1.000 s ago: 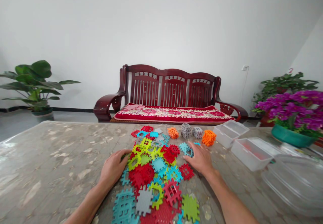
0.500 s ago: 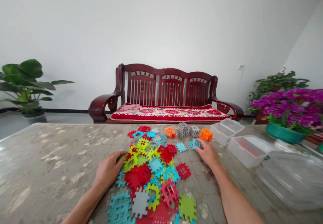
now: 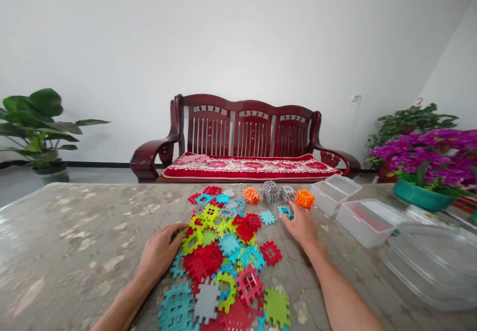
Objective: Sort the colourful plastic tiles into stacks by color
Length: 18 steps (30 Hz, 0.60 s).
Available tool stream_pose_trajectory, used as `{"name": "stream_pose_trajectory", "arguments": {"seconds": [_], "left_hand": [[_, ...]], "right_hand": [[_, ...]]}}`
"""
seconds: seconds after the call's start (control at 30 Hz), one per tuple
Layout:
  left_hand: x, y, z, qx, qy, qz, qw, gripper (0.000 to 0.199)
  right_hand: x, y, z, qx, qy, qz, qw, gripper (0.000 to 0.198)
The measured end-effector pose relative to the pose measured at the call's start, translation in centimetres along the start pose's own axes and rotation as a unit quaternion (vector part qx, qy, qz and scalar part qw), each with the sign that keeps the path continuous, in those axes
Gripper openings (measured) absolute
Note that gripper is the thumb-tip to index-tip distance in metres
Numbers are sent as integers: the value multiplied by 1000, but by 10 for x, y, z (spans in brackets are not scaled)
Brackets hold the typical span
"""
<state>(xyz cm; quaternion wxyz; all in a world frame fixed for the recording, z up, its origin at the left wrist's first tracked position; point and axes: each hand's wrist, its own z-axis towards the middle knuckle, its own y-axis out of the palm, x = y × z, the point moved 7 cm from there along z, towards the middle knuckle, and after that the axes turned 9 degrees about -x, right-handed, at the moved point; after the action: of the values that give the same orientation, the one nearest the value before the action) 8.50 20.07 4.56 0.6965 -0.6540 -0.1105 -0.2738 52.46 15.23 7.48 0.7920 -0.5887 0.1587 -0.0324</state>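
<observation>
My right hand point(image 3: 302, 225) has its thumb and fingers around a blue notched building tile point(image 3: 285, 212), which lies low over or on the table. Just left of it rests a separate light blue tile point(image 3: 267, 217). My left hand point(image 3: 161, 246) lies on the table, fingers stretched to the left edge of a loose pile and holding nothing. That pile mixes lime tiles point(image 3: 210, 212), red tiles point(image 3: 203, 261), blue tiles point(image 3: 230, 243) and a grey tile point(image 3: 207, 299). Beyond my right hand stand orange stacks point(image 3: 304, 199) and grey stacks point(image 3: 270, 192).
Clear plastic boxes point(image 3: 367, 224) and a lid point(image 3: 436, 266) occupy the table's right side. Purple flowers in a teal pot point(image 3: 425, 194) stand behind them. Past the patterned table point(image 3: 93, 226) is a dark wooden bench point(image 3: 246, 127) with a red cushion.
My right hand has shifted slightly left with the blue tile, which was tilted and now looks flatter. My left hand stays where it was.
</observation>
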Motion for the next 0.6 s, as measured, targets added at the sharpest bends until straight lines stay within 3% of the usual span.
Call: {"name": "stream_pose_trajectory", "arguments": {"seconds": [0.27,0.47,0.6], "left_hand": [[-1,1,0,-3,2,2,1000,38],[0,0,0,-10,-6,9,1000,38],[2,0,0,-14,-8,8,1000,38]], "right_hand": [[-2,11,2,1,22,4,1000,52],[-10,3,-3,44,-18,95,994,56],[-33,5,-7,19,-54,123,991,56]]}}
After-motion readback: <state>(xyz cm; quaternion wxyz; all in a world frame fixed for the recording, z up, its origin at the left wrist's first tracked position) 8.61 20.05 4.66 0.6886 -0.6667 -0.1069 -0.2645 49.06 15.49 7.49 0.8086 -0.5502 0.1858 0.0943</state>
